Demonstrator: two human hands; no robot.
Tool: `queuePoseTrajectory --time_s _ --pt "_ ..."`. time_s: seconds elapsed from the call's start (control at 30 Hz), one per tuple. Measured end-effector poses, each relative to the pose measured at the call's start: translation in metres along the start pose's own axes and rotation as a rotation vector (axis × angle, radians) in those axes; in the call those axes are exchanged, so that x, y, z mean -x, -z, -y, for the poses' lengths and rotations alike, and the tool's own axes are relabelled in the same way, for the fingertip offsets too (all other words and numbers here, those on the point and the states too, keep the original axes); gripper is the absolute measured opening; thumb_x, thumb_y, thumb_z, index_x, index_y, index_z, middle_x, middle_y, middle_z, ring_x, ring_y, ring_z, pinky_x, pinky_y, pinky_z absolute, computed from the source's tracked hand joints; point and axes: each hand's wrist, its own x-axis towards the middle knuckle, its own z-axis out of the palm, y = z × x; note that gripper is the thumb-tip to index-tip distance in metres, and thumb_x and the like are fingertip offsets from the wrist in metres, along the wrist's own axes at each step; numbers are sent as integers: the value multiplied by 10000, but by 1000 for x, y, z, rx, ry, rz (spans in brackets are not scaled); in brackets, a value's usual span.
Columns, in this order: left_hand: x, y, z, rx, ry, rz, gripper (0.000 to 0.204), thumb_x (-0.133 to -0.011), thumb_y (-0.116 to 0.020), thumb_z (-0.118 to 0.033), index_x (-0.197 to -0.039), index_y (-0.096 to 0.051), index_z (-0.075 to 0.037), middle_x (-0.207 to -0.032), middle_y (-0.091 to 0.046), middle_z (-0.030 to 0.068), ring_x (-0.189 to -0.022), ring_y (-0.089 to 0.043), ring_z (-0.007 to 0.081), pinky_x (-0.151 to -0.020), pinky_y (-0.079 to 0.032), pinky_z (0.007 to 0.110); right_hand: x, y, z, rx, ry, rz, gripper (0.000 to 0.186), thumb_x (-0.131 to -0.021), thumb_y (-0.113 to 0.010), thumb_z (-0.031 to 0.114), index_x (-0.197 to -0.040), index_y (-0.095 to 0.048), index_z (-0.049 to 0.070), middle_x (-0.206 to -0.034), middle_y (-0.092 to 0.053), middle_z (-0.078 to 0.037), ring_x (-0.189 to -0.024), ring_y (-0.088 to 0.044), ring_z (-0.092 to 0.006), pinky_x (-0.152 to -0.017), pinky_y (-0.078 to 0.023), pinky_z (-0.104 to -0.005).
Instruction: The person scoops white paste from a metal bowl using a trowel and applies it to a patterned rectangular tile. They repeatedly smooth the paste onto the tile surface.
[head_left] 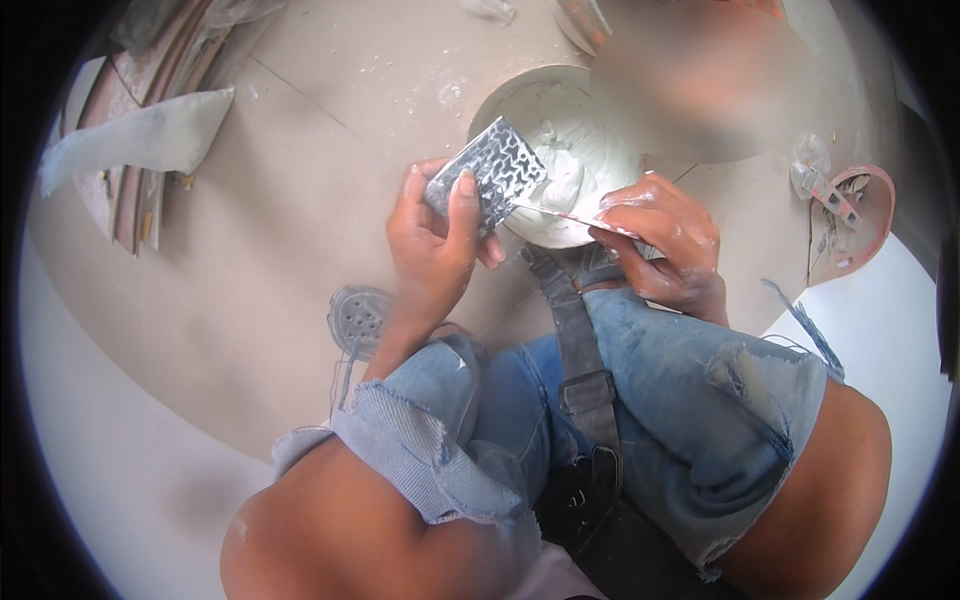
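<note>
My left hand (435, 225) grips a small rectangular plate (505, 165) with a black-and-white mottled face, thumb laid across that face. In my right hand (665, 240) is a thin flat spatula (575, 217), seen nearly edge-on, its tip at the plate's lower right corner. Whether the tip touches the plate I cannot tell. Both hands are over the near side of a round tub (520, 78) holding thick white paste (560, 165). White smears mark my right hand's fingers and knuckles.
At the far left lie several long strips (135, 190) under a whitish sheet (165, 135). A pink-rimmed container (865, 225) with debris stands at the right. A perforated grey shoe (362, 318) is left of my knees. A blurred patch covers the upper right.
</note>
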Motion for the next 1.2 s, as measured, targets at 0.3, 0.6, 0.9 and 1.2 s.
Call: queuePoseTrajectory --time_s 0.3,0.6,0.9,1.2 --pt "0 -2 8 -5 37 -14 221 -1101 -570 -124 -1197 -534 72 -882 -706 138 -564 -657 130 -448 -530 256 13 3 -8 93 -110 -100 271 -771 -792 -100 -1002 -714 18 -909 -726 -139 -772 -701 -292 -645 -550 -358" --pt "-2 -3 6 -3 49 -14 225 -1102 -567 -121 -1211 -530 73 -901 -709 143 -566 -654 127 -457 -529 252 8 3 -13 105 -96 -58 316 -736 -817 -79 -1014 -722 40 -903 -727 -116 -786 -713 -284 -638 -550 -356" --pt "-3 -3 9 -41 50 0 256 -1101 -573 -137 -1221 -516 82 -885 -703 155 -547 -659 150 -448 -537 262 3 1 -17 65 -140 -5 307 -730 -806 -83 -1005 -737 35 -920 -732 -127 -809 -724 -290 -655 -561 -365" --pt "-3 -4 8 -11 63 50 241 -1089 -586 -122 -1211 -541 81 -861 -697 132 -537 -647 128 -436 -522 253 -4 3 -7 114 -105 12 300 -767 -774 -92 -1045 -720 10 -930 -731 -154 -787 -713 -321 -690 -569 -375"
